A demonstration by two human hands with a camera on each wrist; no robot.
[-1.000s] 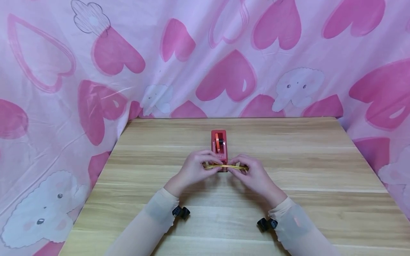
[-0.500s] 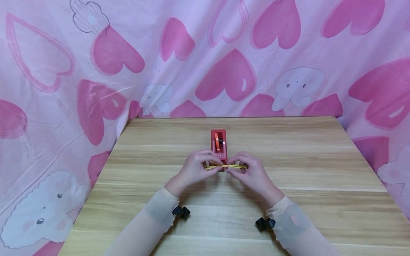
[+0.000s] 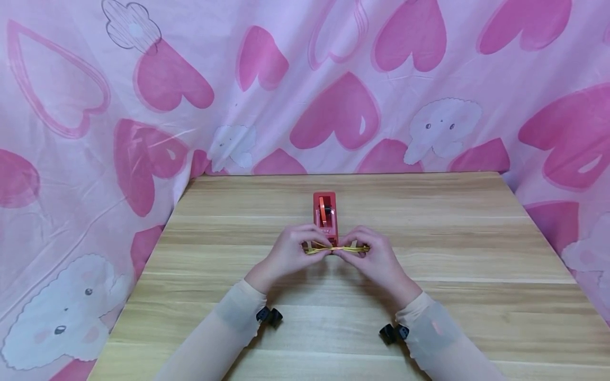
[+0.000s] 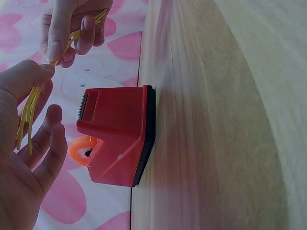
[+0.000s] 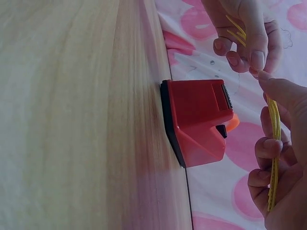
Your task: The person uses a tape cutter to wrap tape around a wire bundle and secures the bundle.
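Observation:
A bundle of thin yellow strands (image 3: 352,248) stretches sideways between my two hands, in front of a red tape dispenser (image 3: 325,211). My left hand (image 3: 292,246) pinches it near the middle with thumb and forefinger. Close beside, my right hand (image 3: 374,250) pinches the other side, the two sets of fingertips almost meeting. A small orange patch shows on the bundle between them; fingers mostly hide it. In the left wrist view, loose strand ends (image 4: 31,112) hang along the left palm. In the right wrist view, the strands (image 5: 274,120) lie across the right hand's curled fingers.
The dispenser, with its orange tape roll (image 4: 82,149) and toothed cutter (image 5: 226,96), stands on a wooden table (image 3: 429,222) just beyond the hands. A pink heart-patterned cloth (image 3: 267,106) hangs behind and at both sides.
The right hand has shifted slightly left, bringing its fingertips nearer the left hand's. The left hand keeps its hold, and the dispenser stays in place.

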